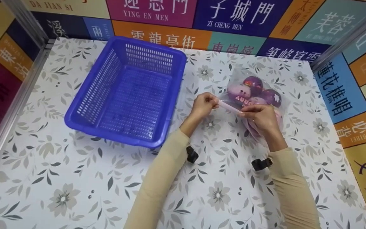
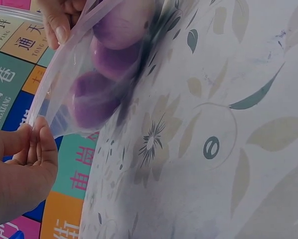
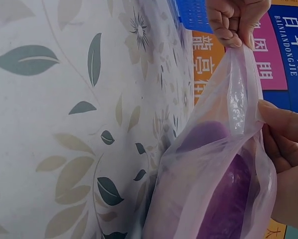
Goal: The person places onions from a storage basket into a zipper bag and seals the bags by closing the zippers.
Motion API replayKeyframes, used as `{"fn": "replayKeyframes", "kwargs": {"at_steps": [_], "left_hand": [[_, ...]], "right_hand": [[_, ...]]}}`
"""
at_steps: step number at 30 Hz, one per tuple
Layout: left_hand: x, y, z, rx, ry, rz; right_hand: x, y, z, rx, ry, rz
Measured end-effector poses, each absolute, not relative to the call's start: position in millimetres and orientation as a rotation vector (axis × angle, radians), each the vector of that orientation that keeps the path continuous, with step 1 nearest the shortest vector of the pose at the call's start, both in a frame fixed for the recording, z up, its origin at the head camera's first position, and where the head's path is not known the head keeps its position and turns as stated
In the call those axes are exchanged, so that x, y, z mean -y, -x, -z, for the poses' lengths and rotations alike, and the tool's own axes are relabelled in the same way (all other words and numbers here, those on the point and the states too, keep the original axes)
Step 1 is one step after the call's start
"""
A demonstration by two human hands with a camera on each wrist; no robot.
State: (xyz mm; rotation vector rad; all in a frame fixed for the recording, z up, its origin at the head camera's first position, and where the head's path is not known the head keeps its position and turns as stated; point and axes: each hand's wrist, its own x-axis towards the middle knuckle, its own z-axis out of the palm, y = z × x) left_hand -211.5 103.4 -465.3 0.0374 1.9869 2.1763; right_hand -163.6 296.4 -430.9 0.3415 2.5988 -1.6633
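Note:
A clear zip bag (image 1: 238, 74) lies toward the right of the table, with several purple and pink balls (image 1: 253, 83) inside. Some balls carry printed patterns. In the head view, my left hand (image 1: 203, 105) pinches one end of the pale pink zip strip (image 1: 229, 106) between thumb and fingers. My right hand (image 1: 262, 118) pinches the same strip farther right, and the strip runs taut between them. In the left wrist view, the balls (image 2: 94, 99) show through the plastic beside the strip. The right wrist view shows the bag's plastic (image 3: 189, 179) hanging in folds below the strip.
A blue plastic basket (image 1: 167, 122) with slotted walls stands left of my hands, with nothing in it. The table (image 1: 100, 190) has a white flowered cover. Colourful panels (image 1: 160, 35) with lettering rise along its back and sides.

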Motion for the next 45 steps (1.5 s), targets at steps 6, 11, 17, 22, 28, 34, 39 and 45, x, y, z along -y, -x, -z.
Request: {"fn": "replayKeyframes", "kwargs": {"at_steps": [6, 11, 17, 22, 28, 34, 39, 45], "left_hand": [[-104.2, 211.1, 467.3, -1.969, -0.027, -2.194], [-105.1, 211.1, 468.6, -1.945, -0.041, -2.199], [-102.9, 211.6, 470.5, -1.937, -0.034, -2.153], [-99.8, 211.4, 469.8, -1.937, -0.001, -2.134], [-98.7, 212.0, 472.0, -1.945, 0.045, -2.134], [-97.9, 211.9, 472.2, -1.948, 0.05, -2.147], [-96.9, 211.9, 470.8, -1.974, 0.05, -2.14], [-98.8, 212.2, 468.7, -1.939, 0.073, -2.19]], "right_hand": [[-298.3, 160.8, 432.4, -2.597, -0.312, 1.702], [-305.1, 158.9, 435.3, -2.59, -0.284, 1.691], [-320.5, 157.5, 439.2, -2.478, -0.27, 1.695], [-323.8, 157.5, 439.2, -2.486, -0.199, 1.601], [-322.6, 156.2, 438.4, -2.48, -0.157, 1.561], [-322.7, 150.8, 437.5, -2.458, -0.115, 1.615], [-321.4, 144.3, 437.0, -2.476, -0.098, 1.638], [-318.2, 142.3, 437.1, -2.556, -0.103, 1.58]]}}
